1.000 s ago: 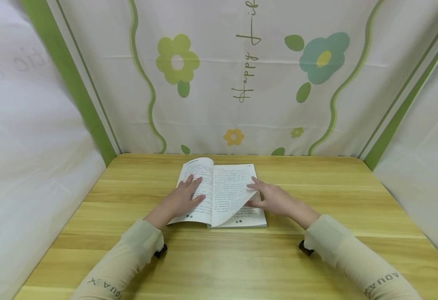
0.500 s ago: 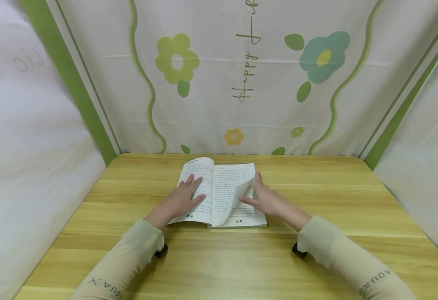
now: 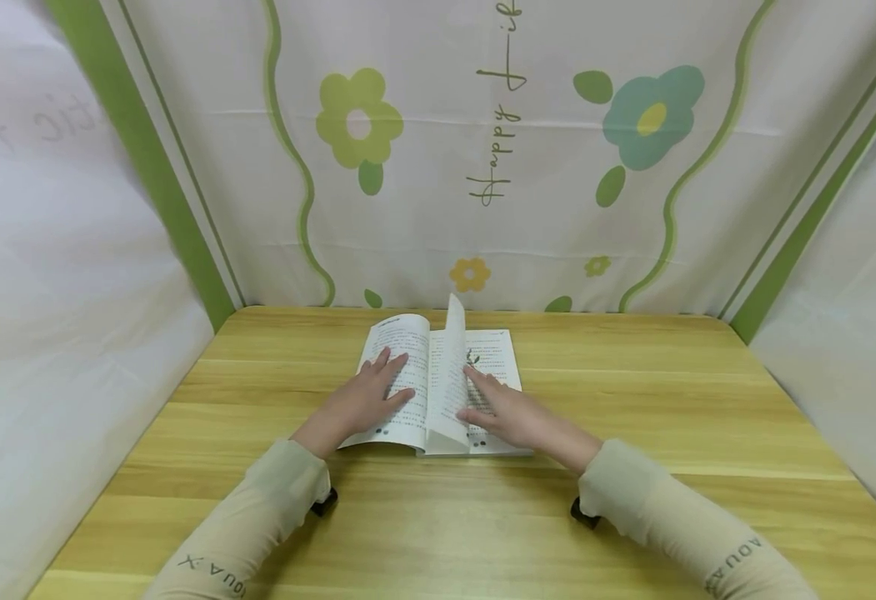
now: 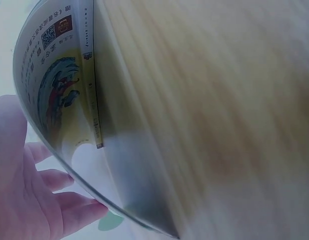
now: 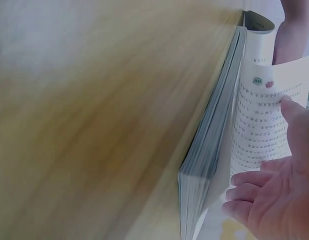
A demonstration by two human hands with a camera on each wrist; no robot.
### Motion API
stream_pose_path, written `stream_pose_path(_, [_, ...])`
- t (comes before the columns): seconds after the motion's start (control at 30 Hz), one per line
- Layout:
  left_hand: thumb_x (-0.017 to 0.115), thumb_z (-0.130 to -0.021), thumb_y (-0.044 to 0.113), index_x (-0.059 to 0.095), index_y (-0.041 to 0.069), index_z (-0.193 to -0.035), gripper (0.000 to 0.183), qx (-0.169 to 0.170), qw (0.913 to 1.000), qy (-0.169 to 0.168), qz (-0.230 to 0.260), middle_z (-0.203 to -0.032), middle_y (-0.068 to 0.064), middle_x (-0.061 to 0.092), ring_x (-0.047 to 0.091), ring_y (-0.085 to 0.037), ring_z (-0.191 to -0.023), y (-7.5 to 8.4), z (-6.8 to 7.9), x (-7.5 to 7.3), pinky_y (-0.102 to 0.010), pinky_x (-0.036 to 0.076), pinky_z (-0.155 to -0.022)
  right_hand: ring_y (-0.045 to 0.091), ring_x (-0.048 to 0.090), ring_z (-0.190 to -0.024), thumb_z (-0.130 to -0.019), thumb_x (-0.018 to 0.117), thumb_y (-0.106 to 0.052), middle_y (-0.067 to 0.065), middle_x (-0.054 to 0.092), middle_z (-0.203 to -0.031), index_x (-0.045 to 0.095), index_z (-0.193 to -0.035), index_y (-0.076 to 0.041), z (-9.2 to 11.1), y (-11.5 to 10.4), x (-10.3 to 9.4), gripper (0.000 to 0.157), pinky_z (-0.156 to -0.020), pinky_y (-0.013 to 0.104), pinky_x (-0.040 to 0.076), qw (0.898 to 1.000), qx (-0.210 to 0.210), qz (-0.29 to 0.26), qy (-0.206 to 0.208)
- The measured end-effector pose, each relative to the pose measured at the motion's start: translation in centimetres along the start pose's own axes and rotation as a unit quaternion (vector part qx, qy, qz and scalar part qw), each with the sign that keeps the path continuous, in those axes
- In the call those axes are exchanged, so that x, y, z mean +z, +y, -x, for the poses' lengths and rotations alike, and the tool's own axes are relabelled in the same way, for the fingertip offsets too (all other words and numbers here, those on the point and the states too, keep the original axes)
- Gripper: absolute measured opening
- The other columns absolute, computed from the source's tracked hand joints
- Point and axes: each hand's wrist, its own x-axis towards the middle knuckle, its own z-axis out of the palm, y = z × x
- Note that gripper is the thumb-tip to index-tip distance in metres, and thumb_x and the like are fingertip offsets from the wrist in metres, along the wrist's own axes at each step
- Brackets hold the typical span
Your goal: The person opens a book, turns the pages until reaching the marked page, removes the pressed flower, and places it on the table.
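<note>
A thick paperback book [image 3: 492,346] lies spread on the table in the head view, lines of small print on its pages. My left hand [image 3: 366,398] rests with spread fingers on the left page [image 3: 402,332]. Beneath that side, the left wrist view shows the curved, colour-printed cover [image 4: 59,95]. One leaf [image 3: 448,379] stands nearly upright between the two halves. Against its right side are the extended fingers and thumb of my right hand [image 3: 508,410]. From the right wrist, the thumb touches the leaf's print, and the other fingers reach over the thick page block [image 5: 214,125].
Around the book stretches a wood-grain table [image 3: 438,525]. A white curtain [image 3: 422,192] with flowers and lettering hangs right behind its far edge. White fabric [image 3: 85,333] closes in the left side, and more fabric hangs at the right.
My right hand has moved left across the right page, swinging the leaf from a curled, lifted edge to nearly upright. A small drawing on the page below now shows. The left hand stays in place.
</note>
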Motion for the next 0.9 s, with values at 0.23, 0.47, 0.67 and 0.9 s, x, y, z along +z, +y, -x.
stream_pose_path(0.23, [0.038, -0.111, 0.043, 0.021, 0.011, -0.165, 0.064, 0.014, 0.9990, 0.012, 0.040, -0.169, -0.019, 0.012, 0.018, -0.047, -0.151, -0.1, -0.2, 0.0, -0.060, 0.021, -0.119, 0.035, 0.042, -0.143, -0.102, 0.056, -0.054, 0.015, 0.038, -0.161, 0.025, -0.165, -0.016, -0.3, -0.9, 0.6, 0.079, -0.115, 0.051, 0.035, 1.000, -0.020, 0.006, 0.004])
stream_pose_path(0.47, [0.036, -0.112, 0.043, 0.009, 0.009, -0.166, 0.069, 0.018, 0.9926, 0.067, 0.100, -0.168, -0.017, 0.018, 0.022, -0.035, -0.152, -0.4, -0.6, -0.3, -0.051, 0.022, -0.121, 0.034, 0.051, -0.137, -0.104, 0.057, -0.049, 0.016, 0.048, -0.154, 0.040, -0.157, -0.010, -0.7, -1.6, 0.8, 0.068, -0.110, 0.050, 0.042, 0.999, -0.041, 0.000, 0.009])
stream_pose_path(0.67, [0.049, -0.107, 0.049, 0.004, 0.011, -0.166, 0.083, 0.021, 0.9931, 0.075, 0.087, -0.170, -0.021, -0.001, 0.019, -0.041, -0.152, 0.0, -0.7, -0.4, -0.057, 0.025, -0.118, 0.033, 0.045, -0.142, -0.105, 0.055, -0.048, 0.016, 0.044, -0.157, 0.046, -0.152, -0.007, -1.0, -2.5, 1.0, 0.063, -0.114, 0.049, 0.037, 0.998, -0.069, 0.000, 0.003])
stream_pose_path(0.9, [0.053, -0.106, 0.047, 0.017, 0.019, -0.166, 0.075, 0.023, 0.9975, 0.061, 0.029, -0.170, -0.019, -0.002, 0.032, -0.046, -0.146, 0.6, -0.4, -0.5, -0.062, 0.039, -0.109, 0.034, 0.040, -0.145, -0.105, 0.054, -0.048, 0.016, 0.025, -0.166, 0.045, -0.155, -0.009, -1.2, -2.9, 1.5, 0.064, -0.115, 0.051, 0.035, 0.996, -0.088, 0.008, -0.011])
